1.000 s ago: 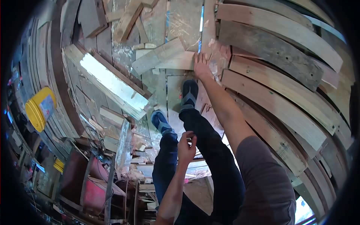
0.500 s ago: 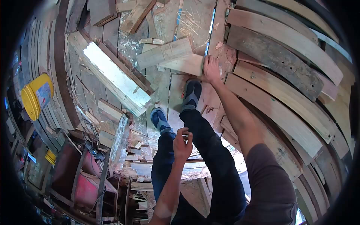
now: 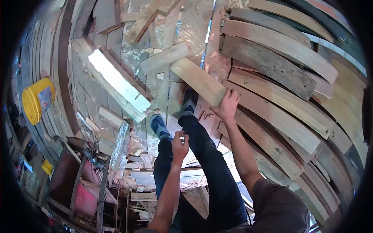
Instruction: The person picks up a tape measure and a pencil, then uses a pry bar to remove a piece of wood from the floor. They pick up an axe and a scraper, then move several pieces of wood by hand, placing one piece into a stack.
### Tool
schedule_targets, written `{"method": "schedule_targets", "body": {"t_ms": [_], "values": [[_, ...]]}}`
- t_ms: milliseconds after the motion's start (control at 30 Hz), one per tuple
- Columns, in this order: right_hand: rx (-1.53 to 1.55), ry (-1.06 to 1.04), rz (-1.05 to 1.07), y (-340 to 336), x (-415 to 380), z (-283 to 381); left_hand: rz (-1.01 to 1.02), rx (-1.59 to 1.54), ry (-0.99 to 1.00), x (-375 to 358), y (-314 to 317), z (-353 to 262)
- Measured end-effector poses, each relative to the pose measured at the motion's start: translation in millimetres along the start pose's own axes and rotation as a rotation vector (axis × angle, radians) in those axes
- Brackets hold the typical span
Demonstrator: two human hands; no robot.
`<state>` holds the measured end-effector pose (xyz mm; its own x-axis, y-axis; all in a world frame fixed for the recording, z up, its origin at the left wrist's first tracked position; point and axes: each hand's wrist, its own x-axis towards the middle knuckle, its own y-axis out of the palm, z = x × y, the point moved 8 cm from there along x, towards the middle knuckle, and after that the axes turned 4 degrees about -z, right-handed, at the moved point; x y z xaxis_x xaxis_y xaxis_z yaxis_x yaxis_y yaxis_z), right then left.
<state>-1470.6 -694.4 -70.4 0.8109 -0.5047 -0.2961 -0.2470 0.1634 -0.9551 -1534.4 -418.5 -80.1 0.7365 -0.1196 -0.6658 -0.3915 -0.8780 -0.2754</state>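
Right hand (image 3: pixel 228 105) is clamped on the near end of a short board (image 3: pixel 199 80), and the underside of that hold is out of sight. The board slants across the floor (image 3: pixel 160 95) in front of the feet, its near end toward the plank stack (image 3: pixel 272 75), its far end beside a grey plank (image 3: pixel 165 58). Touching there? Can't tell from this angle, nor whether that far end rests on the floor. The toe of the right shoe (image 3: pixel 189 103) disappears beneath the board's lower edge. Left hand (image 3: pixel 180 148) is up over the legs, fingers loosely curled, the palm turned from view, so no telling whether that grip closes on anything. Down at lower left, a dim jumble of wood and cable is hard to read, and the dark lens rim cuts off the outer planks. Now the edges: the stack's ends crowd right up near the right hand, little room on that side. Over left, bare floor opens between the board and a white-faced beam (image 3: pixel 118 79); beyond the far end, more floor, strewn with straw-like scraps (image 3: pixel 188 34).
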Motion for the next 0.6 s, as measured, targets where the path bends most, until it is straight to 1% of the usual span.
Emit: {"method": "schedule_targets", "body": {"t_ms": [33,133,200,267,367,467,533,600], "values": [[-0.063,0.015,0.036,-5,-2,-19,0.01,0.011,0.013,-1,4,3],[-0.194,0.015,0.025,-19,2,-73,0.049,0.046,0.036,-4,13,2],[-0.31,-0.043,0.026,-30,10,-106,0.066,0.067,0.022,-4,17,3],[-0.36,-0.065,-0.019,-39,20,-133,0.086,0.098,-0.002,-4,19,3],[-0.527,-0.127,0.041,-44,36,-168,0.114,0.132,-0.041,-3,22,5],[-0.572,-0.161,0.032,-35,50,-203,0.14,0.15,-0.038,0,31,0],[-0.618,-0.159,-0.006,-31,63,-213,0.148,0.165,-0.008,2,36,-6],[-0.617,-0.147,-0.032,-33,66,-214,0.155,0.162,-0.045,5,42,-6]]}}
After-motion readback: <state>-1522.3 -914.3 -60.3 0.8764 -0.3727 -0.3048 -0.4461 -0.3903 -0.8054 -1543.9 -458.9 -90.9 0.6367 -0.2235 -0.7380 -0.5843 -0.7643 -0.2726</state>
